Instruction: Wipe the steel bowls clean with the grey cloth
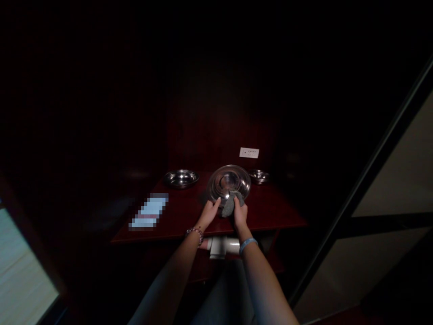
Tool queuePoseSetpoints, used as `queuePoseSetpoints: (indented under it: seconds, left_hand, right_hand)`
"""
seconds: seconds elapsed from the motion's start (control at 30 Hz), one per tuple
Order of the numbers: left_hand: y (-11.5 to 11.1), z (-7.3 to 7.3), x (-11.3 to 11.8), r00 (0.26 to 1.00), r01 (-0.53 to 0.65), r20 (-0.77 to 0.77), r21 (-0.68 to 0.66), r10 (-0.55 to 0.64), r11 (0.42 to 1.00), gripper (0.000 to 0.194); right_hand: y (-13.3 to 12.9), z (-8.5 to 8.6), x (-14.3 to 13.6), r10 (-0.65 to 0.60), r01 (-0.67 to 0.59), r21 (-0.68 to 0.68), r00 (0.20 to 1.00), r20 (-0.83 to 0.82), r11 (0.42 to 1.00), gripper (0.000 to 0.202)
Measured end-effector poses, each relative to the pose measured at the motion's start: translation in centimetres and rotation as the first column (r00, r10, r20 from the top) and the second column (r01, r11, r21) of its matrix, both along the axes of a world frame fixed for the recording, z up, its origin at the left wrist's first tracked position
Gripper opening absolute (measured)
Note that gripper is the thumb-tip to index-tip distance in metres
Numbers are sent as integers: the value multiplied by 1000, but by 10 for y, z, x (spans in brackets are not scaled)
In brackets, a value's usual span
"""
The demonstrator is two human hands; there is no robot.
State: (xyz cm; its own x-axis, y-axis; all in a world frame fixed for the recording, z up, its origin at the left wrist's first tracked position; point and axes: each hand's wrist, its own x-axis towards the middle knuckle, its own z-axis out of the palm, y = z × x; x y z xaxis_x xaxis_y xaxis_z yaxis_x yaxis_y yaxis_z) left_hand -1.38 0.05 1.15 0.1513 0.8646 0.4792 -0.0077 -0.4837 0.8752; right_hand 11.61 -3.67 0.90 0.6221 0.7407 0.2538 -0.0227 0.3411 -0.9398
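A round, shiny metal dish (pixel 228 177) is tilted up over the dark red shelf. My left hand (pixel 210 212) grips its near left rim, thumb on top. In my right hand (pixel 240 211) is a grey cloth (pixel 228 206), pressed against the near right edge of the dish. The fingers of both hands are mostly hidden under the rim and the cloth. Farther left, another metal dish (pixel 181 178) lies flat on the shelf. Behind the held dish, to the right, sit small metal bowls (pixel 260 176), possibly stacked.
The dark red shelf (pixel 182 216) spans the cabinet. A blurred-out pale flat object (pixel 149 212) lies at its left. On the back panel is a white socket plate (pixel 249 153). Under the shelf runs a white pipe (pixel 232 246). A framed light panel (pixel 389 180) slants along the right.
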Motion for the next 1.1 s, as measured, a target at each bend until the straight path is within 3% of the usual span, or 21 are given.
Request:
queuePoseSetpoints:
  seconds: [0.2,0.37,0.5,0.67,0.93,1.1]
  left_hand:
    - [-3,7,-3,994,-75,80,-13,76,997,53]
    - [-3,8,-4,986,-128,109,0,127,992,56]
    - [-6,7,-1,992,-60,110,60,53,996,53]
    - [-9,3,1,993,112,-45,82,-108,990,54]
    - [-8,0,0,996,87,-36,64,-85,994,51]
    - [-4,-3,1,994,101,-37,-14,-101,995,47]
  right_hand:
    - [-7,5,-2,-89,94,-51,992,87,994,49]
    - [-7,5,-2,-87,89,-32,994,64,995,50]
    - [-4,3,0,-56,55,8,998,23,998,51]
    - [-1,1,1,-51,51,-13,999,12,999,51]
    - [2,-2,3,-19,19,-7,1000,-23,1000,51]
    - [0,-4,0,18,-5,-96,991,135,995,47]
